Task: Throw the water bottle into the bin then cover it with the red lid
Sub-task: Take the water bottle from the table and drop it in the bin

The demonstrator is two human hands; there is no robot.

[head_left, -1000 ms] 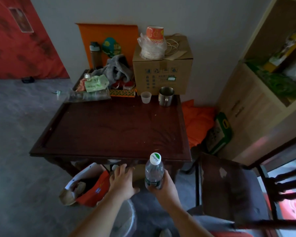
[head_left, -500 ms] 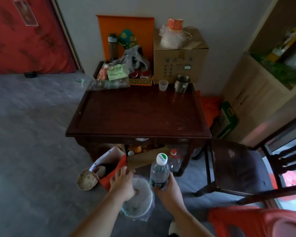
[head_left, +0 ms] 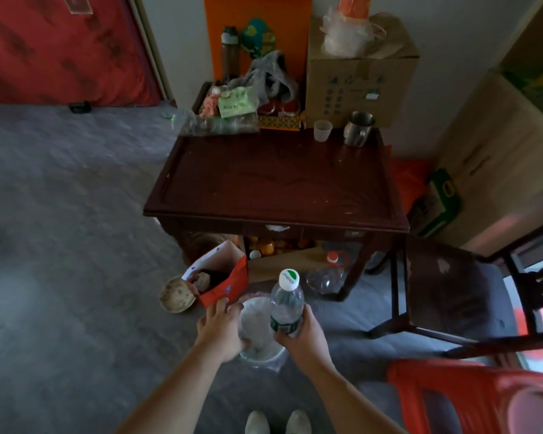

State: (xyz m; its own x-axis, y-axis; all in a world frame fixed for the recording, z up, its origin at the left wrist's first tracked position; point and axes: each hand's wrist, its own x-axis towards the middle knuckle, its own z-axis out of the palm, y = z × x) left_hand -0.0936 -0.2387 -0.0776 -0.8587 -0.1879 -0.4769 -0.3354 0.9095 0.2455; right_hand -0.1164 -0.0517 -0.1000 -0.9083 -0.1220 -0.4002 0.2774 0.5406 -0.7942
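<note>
My right hand [head_left: 301, 336] grips a clear water bottle [head_left: 286, 303] with a white and green cap, held upright over the right side of the bin. The bin [head_left: 264, 358] is small, round and lined with a clear bag, and it stands on the floor in front of my feet. My left hand [head_left: 220, 333] clasps its left rim, thumb inside. A red carton-like piece with a white flap [head_left: 229, 283] leans against the bin's far left side, with scraps in it. I cannot tell whether that is the red lid.
A dark wooden table [head_left: 276, 189] stands just beyond the bin, cluttered at its back edge. Under it lie a big empty bottle [head_left: 326, 274] and jars. A dark chair [head_left: 445, 292] is on the right, a red plastic chair [head_left: 483, 399] at the lower right, a bowl [head_left: 176, 296] on the left.
The view has pulled back from the table, and the bin now sits farther out on the floor. My left hand stays on its rim and my right hand keeps the bottle.
</note>
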